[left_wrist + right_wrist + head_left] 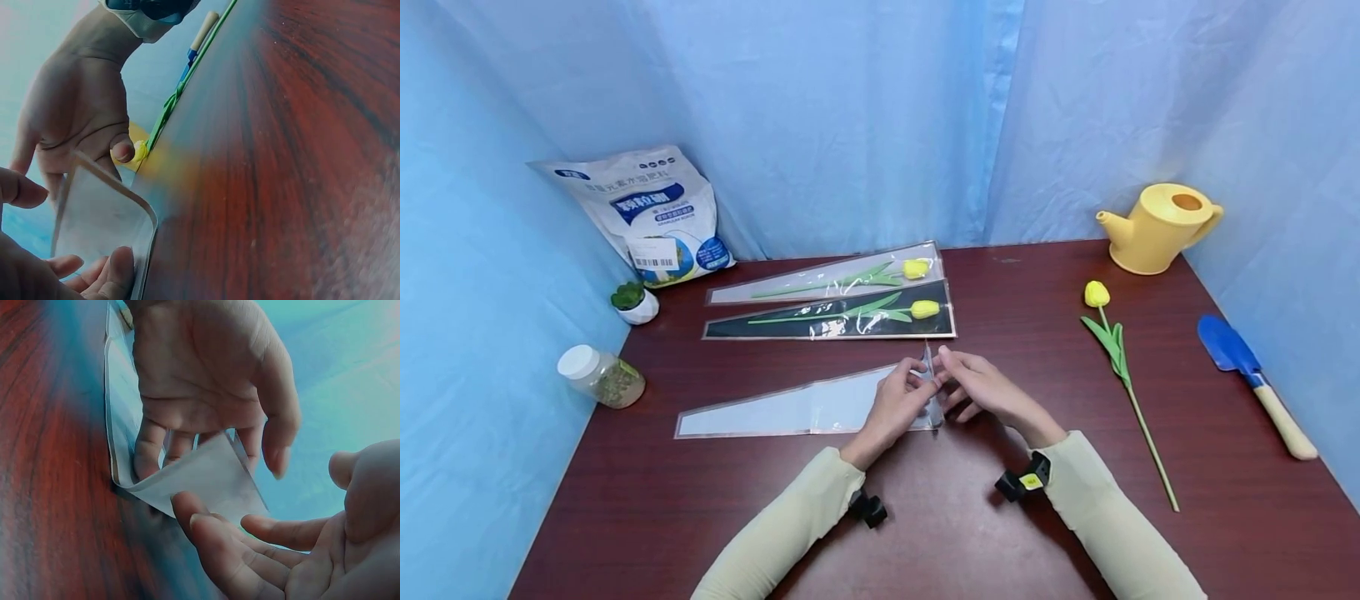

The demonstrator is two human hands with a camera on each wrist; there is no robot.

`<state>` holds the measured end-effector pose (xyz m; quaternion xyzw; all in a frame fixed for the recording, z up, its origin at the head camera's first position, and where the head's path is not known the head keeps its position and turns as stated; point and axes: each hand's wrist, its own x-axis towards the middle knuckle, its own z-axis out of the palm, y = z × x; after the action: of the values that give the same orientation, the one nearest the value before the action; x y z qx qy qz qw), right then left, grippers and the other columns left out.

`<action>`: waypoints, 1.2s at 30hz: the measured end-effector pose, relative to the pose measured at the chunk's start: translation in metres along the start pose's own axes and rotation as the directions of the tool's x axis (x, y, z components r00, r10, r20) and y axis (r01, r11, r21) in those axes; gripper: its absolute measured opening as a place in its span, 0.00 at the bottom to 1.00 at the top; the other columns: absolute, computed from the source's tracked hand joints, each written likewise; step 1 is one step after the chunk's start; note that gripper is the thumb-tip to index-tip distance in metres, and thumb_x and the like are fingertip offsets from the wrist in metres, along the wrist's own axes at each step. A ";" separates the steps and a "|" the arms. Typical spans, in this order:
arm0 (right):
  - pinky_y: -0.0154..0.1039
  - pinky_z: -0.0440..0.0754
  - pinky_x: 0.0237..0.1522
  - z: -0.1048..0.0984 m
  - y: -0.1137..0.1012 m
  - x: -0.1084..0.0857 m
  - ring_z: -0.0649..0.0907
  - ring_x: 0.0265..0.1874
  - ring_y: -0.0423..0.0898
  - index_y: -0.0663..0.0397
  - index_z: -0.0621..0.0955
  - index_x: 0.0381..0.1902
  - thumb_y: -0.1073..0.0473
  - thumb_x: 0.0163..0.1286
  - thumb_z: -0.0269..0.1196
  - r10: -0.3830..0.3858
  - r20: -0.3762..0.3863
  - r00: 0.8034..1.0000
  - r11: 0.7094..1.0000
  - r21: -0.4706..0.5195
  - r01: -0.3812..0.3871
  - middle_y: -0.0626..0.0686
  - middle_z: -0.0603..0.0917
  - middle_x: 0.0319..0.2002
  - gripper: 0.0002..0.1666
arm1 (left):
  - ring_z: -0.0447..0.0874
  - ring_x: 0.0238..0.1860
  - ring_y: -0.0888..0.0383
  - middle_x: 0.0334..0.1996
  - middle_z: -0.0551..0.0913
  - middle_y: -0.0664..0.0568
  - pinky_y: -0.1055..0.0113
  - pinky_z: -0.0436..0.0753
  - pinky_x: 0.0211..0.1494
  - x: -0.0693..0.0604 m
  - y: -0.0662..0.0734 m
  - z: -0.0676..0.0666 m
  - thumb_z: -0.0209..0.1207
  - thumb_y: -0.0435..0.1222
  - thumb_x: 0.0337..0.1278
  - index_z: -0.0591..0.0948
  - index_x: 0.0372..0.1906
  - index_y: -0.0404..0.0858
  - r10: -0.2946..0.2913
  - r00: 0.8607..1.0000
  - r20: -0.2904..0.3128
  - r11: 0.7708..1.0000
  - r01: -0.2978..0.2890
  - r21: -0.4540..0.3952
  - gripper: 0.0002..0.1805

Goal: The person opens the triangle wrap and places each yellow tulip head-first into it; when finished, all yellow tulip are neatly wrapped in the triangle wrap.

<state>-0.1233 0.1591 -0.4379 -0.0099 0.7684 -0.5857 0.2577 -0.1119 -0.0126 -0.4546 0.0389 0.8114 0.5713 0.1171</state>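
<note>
A clear-edged white flower sleeve (775,412) lies flat at the front, its wide right end bent upward. My left hand (897,404) is at that end. In the right wrist view, the left hand's fingers (178,447) reach down behind the raised flap (194,478), the thumb apart from it. My right hand (988,387) faces it from the other side. Its loosely bent fingers (228,556) are at the flap's outer face, and its thumb stands away. Whether these fingertips touch the flap is unclear.
Behind lie a black sleeve (790,327) and a white sleeve (737,293), each with a yellow tulip. A loose tulip (1138,408), trowel (1228,346) and watering can (1142,237) are right. Left are a fertilizer bag (617,196), potted succulent (638,308) and lidded jar (613,383).
</note>
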 end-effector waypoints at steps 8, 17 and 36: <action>0.45 0.88 0.29 0.003 0.000 0.000 0.89 0.33 0.47 0.64 0.67 0.69 0.34 0.79 0.43 0.005 0.018 1.000 0.999 0.050 -0.006 0.68 0.78 0.59 0.41 | 0.80 0.19 0.62 0.24 0.81 0.52 0.69 0.84 0.27 0.003 -0.003 0.000 0.57 0.33 0.56 0.81 0.34 0.33 -0.025 0.997 -0.076 0.997 0.020 -0.071 0.07; 0.42 0.87 0.25 0.005 0.005 0.005 0.89 0.29 0.46 0.63 0.70 0.67 0.38 0.78 0.50 0.043 -0.020 0.999 0.997 0.062 -0.041 0.62 0.78 0.53 0.36 | 0.70 0.18 0.66 0.13 0.72 0.60 0.75 0.69 0.25 0.005 -0.007 -0.002 0.59 0.31 0.54 0.83 0.24 0.33 0.042 0.991 -0.124 0.998 -0.036 0.049 0.07; 0.42 0.85 0.19 0.011 0.004 0.026 0.86 0.19 0.44 0.60 0.79 0.55 0.37 0.73 0.57 -0.007 -0.181 0.983 0.985 -0.168 -0.024 0.57 0.87 0.32 0.32 | 0.69 0.15 0.66 0.10 0.72 0.61 0.75 0.67 0.22 0.005 -0.010 -0.003 0.68 0.34 0.54 0.80 0.18 0.35 0.022 0.992 -0.122 0.999 -0.027 -0.036 0.13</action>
<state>-0.1400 0.1427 -0.4533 0.0246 0.8357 -0.5156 0.1874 -0.1162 -0.0178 -0.4642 0.0118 0.8055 0.5892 0.0614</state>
